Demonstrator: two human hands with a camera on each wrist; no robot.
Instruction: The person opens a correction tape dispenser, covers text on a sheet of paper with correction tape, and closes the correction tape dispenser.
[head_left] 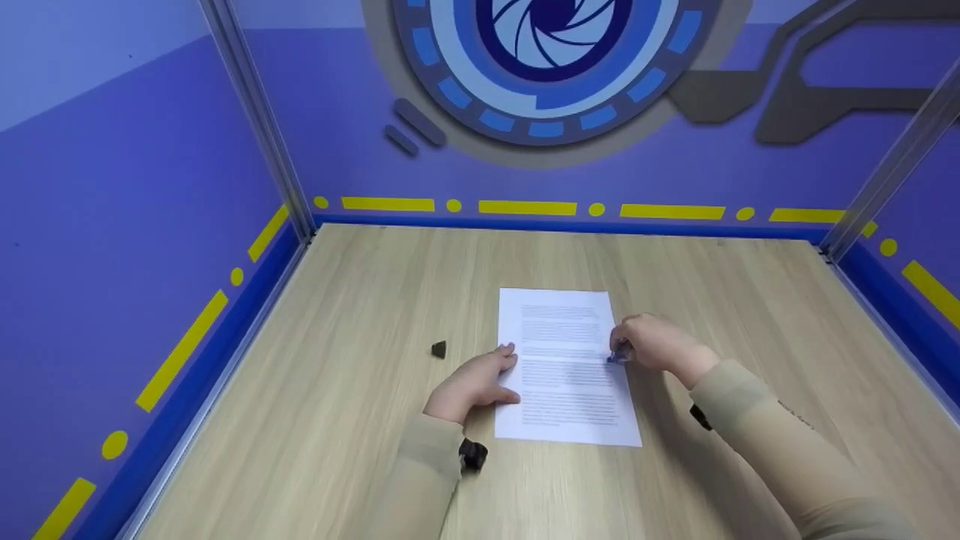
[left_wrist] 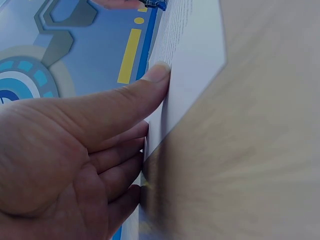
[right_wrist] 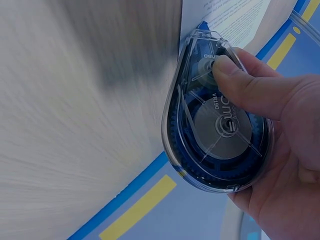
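Note:
A printed sheet of paper (head_left: 562, 420) lies on the wooden table. My left hand (head_left: 472, 382) rests on the sheet's left edge, thumb and fingers spread; in the left wrist view the thumb (left_wrist: 157, 75) presses near the paper's edge. My right hand (head_left: 652, 341) is at the sheet's right edge and grips a correction tape dispenser (right_wrist: 220, 125) with a clear case and blue gears inside. Its blue tip (right_wrist: 202, 26) points at the paper, at the end of a text line; whether it touches cannot be told.
A small dark piece (head_left: 439, 349) lies on the table (head_left: 360, 315) left of the sheet. Blue-purple panels (head_left: 337, 135) with yellow marks stand behind and at both sides, joined by metal posts (head_left: 262, 120).

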